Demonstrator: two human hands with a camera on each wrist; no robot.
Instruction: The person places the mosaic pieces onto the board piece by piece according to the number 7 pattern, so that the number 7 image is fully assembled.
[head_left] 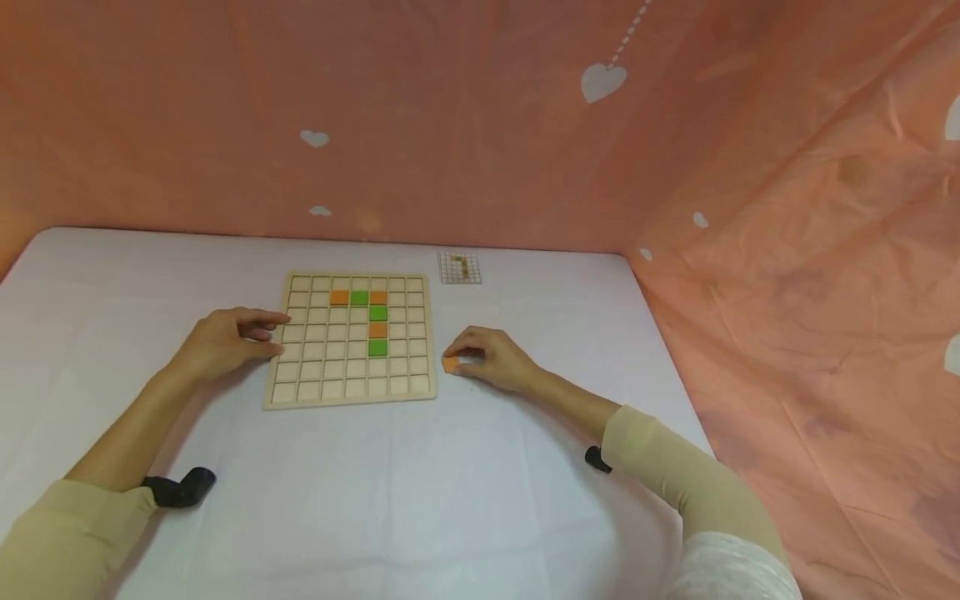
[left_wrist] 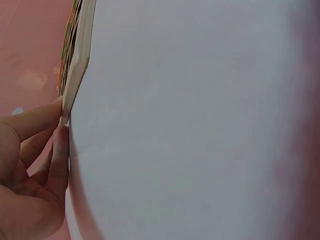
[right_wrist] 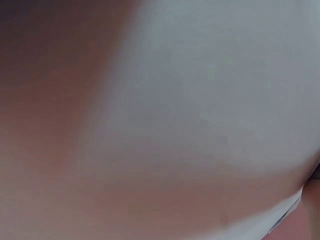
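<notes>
A wooden grid board lies on the white table. Orange tiles and green tiles sit in its cells, in a short row that turns down into a column. At the board's left edge, my left hand touches the rim with extended index finger and thumb. The left wrist view shows those fingertips right at the board's edge. Just off the board's right side, my right hand pinches an orange tile between thumb and fingers, partly covering it.
Behind the board's right corner lies a small card printed with a grid and a similar coloured pattern. Pink cloth with white hearts hangs behind the table and along its right side. Blurred shapes cover much of the right wrist view.
</notes>
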